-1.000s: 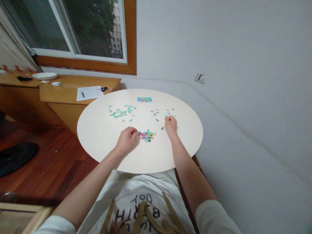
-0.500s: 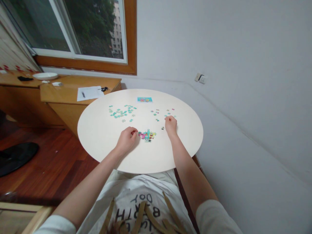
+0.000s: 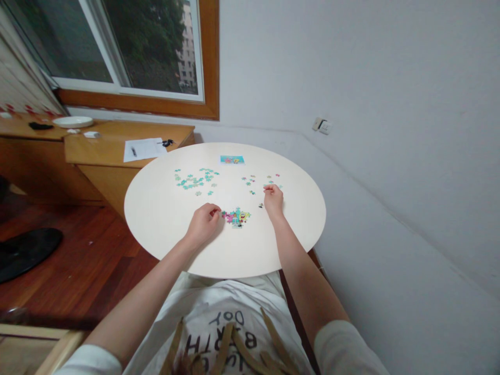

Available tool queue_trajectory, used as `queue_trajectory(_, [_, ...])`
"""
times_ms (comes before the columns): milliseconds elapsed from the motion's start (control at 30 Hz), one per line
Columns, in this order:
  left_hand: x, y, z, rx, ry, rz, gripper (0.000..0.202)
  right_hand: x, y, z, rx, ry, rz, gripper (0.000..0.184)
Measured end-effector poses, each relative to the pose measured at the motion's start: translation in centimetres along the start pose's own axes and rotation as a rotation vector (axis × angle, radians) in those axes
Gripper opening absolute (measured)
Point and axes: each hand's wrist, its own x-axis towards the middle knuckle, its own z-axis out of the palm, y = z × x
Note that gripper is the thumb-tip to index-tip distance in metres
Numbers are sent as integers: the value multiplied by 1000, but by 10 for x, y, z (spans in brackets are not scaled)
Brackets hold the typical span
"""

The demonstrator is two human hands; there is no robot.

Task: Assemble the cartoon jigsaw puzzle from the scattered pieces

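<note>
On the round white table point(image 3: 167, 224), a partly joined jigsaw puzzle point(image 3: 236, 217) with colourful cartoon figures lies in front of me. My left hand point(image 3: 203, 223) rests at the puzzle's left edge, thumb and forefinger pinched; whether a piece is between them is too small to see. To the right, my right hand point(image 3: 274, 200) is over loose pieces, its fingers drawn together at the tips near a small teal piece point(image 3: 267, 186). What those fingertips hold, if anything, cannot be made out. One dark loose piece point(image 3: 261, 205) sits between the right hand and the puzzle.
Many teal loose pieces point(image 3: 191, 182) are spread on the left of the table, with a smaller group point(image 3: 249, 180) right of centre. A blue picture card point(image 3: 232, 160) lies at the back. Beyond stands a wooden desk point(image 3: 101, 151) with paper point(image 3: 144, 150); a wall point(image 3: 390, 130) borders the right.
My right hand has shifted slightly and its fingers have straightened a little toward the left. My left hand and the puzzle have stayed in place.
</note>
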Motion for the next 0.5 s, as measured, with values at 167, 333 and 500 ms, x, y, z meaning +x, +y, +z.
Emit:
queue_trajectory(167, [0,1,-1,5,-1,-7,27,0,-1,0,24,-9,-32,17])
queue_trajectory(333, [0,1,-1,10,4,-8,27,-1,-3,-1,33,-36,-46,20])
queue_trajectory(500, [0,0,-1,8,3,-9,28,-2,-6,-2,29,-64,-30,20])
